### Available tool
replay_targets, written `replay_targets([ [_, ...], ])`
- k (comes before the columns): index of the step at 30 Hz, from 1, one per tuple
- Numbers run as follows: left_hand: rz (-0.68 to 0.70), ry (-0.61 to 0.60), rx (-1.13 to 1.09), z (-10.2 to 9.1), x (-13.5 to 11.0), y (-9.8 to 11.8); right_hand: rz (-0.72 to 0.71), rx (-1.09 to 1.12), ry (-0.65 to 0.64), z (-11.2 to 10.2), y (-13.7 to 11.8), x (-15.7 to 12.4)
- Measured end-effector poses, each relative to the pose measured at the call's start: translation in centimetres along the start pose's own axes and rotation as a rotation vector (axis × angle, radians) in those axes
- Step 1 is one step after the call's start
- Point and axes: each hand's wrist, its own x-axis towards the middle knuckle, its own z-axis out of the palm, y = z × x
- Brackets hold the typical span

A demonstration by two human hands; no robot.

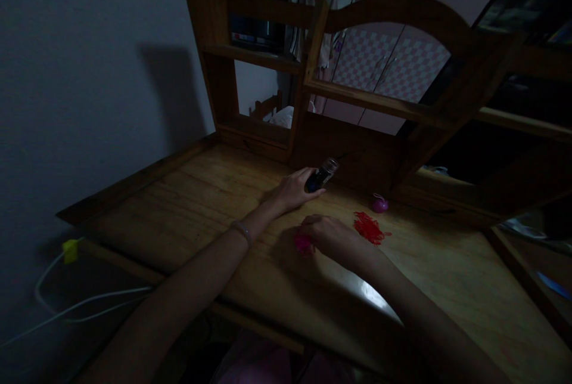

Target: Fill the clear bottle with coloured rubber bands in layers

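Note:
My left hand point(295, 188) is closed round a small dark bottle with a clear cap point(322, 175), held tilted just above the wooden desk point(201, 205). Lower and to the right, my right hand point(328, 233) rests on the desk with its fingers curled on a small pink object point(302, 243). Just right of that hand lies a little heap of red bits point(368, 227). A small magenta round thing point(379, 203) sits behind the heap, near the shelf base.
A wooden shelf unit with an arched frame point(402, 11) rises at the back of the desk. The grey wall is on the left. A white cable point(80, 303) with a yellow tag point(70, 250) hangs off the desk's left edge. The room is dim.

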Motion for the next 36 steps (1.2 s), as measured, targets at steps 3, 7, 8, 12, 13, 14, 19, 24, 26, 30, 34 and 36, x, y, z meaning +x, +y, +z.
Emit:
replay_targets([
  [3, 0.001, -0.009, -0.005, 0.0, 0.0, 0.0, -0.006, -0.009, 0.001, -0.1, 0.5, 0.3],
  [7, 0.001, -0.023, -0.005, 0.0, 0.0, 0.0, 0.032, 0.011, 0.016, -0.7, 1.1, 0.6],
  [8, 0.000, -0.022, -0.002, 0.1, 0.0, 0.0, 0.028, 0.027, 0.023, -0.8, 1.3, 0.6],
  [12, 0.008, -0.005, -0.001, 0.3, 0.0, -0.1, -0.013, 0.116, 0.084, -1.5, 1.8, 0.4],
  [13, 0.011, -0.008, -0.004, 0.3, 0.0, -0.2, -0.017, 0.139, 0.099, -1.7, 1.9, 0.3],
  [14, 0.013, -0.016, -0.008, 0.3, 0.0, -0.2, -0.019, 0.159, 0.116, -1.9, 1.9, 0.2],
  [19, 0.005, -0.060, -0.041, 0.2, 0.0, 0.0, -0.029, 0.243, 0.210, -3.3, 1.9, -0.4],
  [24, -0.005, -0.096, -0.110, 0.2, 0.0, 0.0, -0.024, 0.412, 0.282, -4.9, 2.1, -1.0],
  [26, -0.024, -0.104, -0.163, 0.6, 0.0, -0.2, 0.004, 0.482, 0.310, -5.8, 2.5, -1.4],
  [30, -0.094, -0.165, -0.372, 1.3, 0.1, -0.4, 0.099, 0.563, 0.463, -7.7, 4.2, -2.6],
  [34, -0.133, -0.263, -0.566, 1.5, 0.0, 0.4, 0.220, 0.593, 0.710, -8.7, 6.5, -3.4],
  [36, -0.135, -0.279, -0.608, 1.4, 0.0, 0.8, 0.250, 0.632, 0.790, -8.6, 7.3, -3.3],
])
